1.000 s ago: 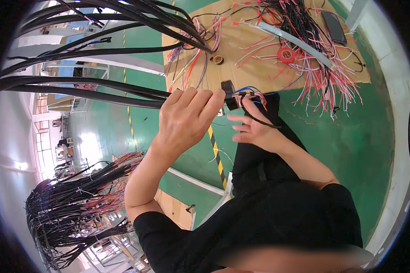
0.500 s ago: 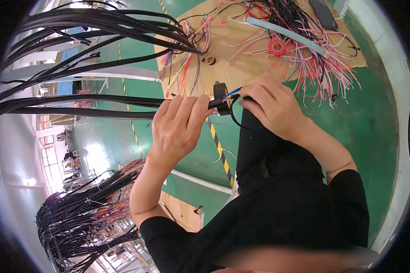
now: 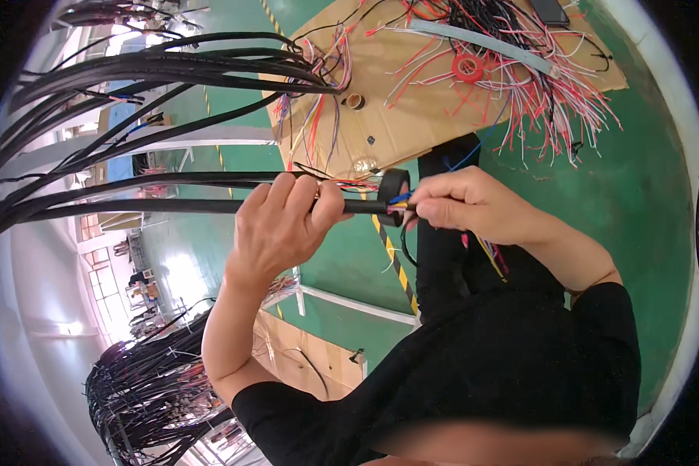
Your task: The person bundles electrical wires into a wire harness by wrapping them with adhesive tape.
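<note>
The left hand [image 3: 283, 225] is wrapped around a black wire bundle [image 3: 171, 206]; the right hand [image 3: 466, 203] pinches its end beside a black tape roll [image 3: 392, 186]; loose red wires [image 3: 551, 93] and a red tape roll [image 3: 467, 67] litter the cardboard sheet [image 3: 412, 124] beyond.

A dark, flat rectangular screen device [image 3: 550, 11] lies at the cardboard sheet's [image 3: 412, 124] top edge, switched off.

A green floor [image 3: 645, 194] with a yellow-black stripe [image 3: 392, 256] lies under bright light, cardboard sheet [image 3: 396, 116] spread on it.
</note>
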The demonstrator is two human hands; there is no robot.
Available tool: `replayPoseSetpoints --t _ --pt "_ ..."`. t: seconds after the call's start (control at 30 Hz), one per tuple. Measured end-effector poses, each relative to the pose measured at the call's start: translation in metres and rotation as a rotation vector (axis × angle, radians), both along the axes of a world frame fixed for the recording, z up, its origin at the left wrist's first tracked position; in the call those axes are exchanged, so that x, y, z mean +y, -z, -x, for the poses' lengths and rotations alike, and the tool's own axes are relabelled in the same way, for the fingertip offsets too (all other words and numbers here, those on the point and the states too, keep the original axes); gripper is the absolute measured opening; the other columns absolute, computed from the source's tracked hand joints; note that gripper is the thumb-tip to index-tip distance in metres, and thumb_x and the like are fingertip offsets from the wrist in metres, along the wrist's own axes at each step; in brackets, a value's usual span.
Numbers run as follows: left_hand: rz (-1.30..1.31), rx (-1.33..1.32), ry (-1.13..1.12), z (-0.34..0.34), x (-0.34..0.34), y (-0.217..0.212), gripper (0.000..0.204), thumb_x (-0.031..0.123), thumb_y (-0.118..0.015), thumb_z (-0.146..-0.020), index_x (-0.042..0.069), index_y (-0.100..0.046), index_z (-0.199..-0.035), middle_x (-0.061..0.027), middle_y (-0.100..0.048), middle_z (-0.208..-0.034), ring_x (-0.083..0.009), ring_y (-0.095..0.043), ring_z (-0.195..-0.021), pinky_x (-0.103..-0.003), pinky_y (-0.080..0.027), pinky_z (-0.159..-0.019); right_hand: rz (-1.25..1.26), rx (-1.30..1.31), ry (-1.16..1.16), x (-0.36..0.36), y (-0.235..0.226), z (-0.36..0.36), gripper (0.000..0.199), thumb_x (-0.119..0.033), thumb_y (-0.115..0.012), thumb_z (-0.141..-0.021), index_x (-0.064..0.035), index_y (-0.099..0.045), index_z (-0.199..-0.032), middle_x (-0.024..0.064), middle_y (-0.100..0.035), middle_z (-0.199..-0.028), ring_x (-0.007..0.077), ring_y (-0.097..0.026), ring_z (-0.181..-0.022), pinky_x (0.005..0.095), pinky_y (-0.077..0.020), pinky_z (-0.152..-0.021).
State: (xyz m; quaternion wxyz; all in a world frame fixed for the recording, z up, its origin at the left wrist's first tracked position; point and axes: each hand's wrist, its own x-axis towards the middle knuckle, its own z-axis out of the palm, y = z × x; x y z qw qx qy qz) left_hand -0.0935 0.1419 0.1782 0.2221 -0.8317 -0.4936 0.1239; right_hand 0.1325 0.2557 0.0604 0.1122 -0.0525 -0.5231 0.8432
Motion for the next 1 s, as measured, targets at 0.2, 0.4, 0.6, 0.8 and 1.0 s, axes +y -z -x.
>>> replayPoseSetpoints --t 0.2,0.4,0.6,0.8,1.0 --pt "0.288 -0.255 -0.103 -0.029 0.017 -0.023 0.032 0.033 -0.072 -0.081 0.01 -0.049 -0.084 -0.0019 -0.048 -0.07 -0.0177 -0.055 -0.058 -0.033 -0.042 -0.047 -0.397 0.151 0.352 -0.01 0.004 -0.017 0.014 -0.013 -0.065 -0.092 0.0002 -0.069 -0.094 0.0061 -0.058 -0.071 0.0135 -0.054 -0.056 0.0288 -0.0391 -0.05" --pt "0.435 -0.267 -0.202 -0.048 0.02 -0.037 0.033 0.031 -0.069 -0.087 0.009 -0.045 -0.081 -0.0044 -0.053 -0.061 -0.0248 -0.058 -0.051 -0.038 -0.041 -0.042 -0.937 0.283 0.734 -0.01 0.001 -0.022 0.018 -0.008 -0.075 -0.081 -0.0025 -0.068 -0.096 0.0067 -0.055 -0.069 0.0219 -0.055 -0.056 0.0319 -0.0404 -0.047" --pt "0.536 -0.3 -0.26 -0.058 0.02 -0.047 0.032 0.028 -0.068 -0.09 0.007 -0.045 -0.081 -0.0056 -0.053 -0.057 -0.0279 -0.055 -0.046 -0.039 -0.039 -0.041 -1.194 0.283 0.867 -0.013 -0.004 -0.02 0.028 -0.006 -0.078 -0.073 -0.0011 -0.066 -0.097 0.0035 -0.053 -0.07 0.0173 -0.054 -0.055 0.0301 -0.0384 -0.045" --pt "0.403 -0.325 -0.311 -0.061 0.014 -0.033 0.028 0.025 -0.067 -0.091 0.007 -0.047 -0.083 -0.006 -0.055 -0.064 -0.0262 -0.057 -0.051 -0.039 -0.039 -0.043 -1.192 0.29 0.884 -0.011 -0.004 -0.016 0.027 -0.006 -0.078 -0.072 -0.0009 -0.066 -0.096 0.0027 -0.053 -0.071 0.0164 -0.055 -0.057 0.0294 -0.0382 -0.045" --pt "0.43 -0.566 -0.318 -0.059 0.014 -0.03 0.018 0.023 -0.062 -0.094 0.007 -0.054 -0.094 -0.0074 -0.058 -0.072 -0.0283 -0.059 -0.06 -0.04 -0.042 -0.05 -1.227 0.349 0.875 -0.004 -0.001 -0.009 0.027 -0.004 -0.077 -0.07 -0.0006 -0.066 -0.095 0.004 -0.054 -0.072 0.0175 -0.056 -0.06 0.0304 -0.0421 -0.048"
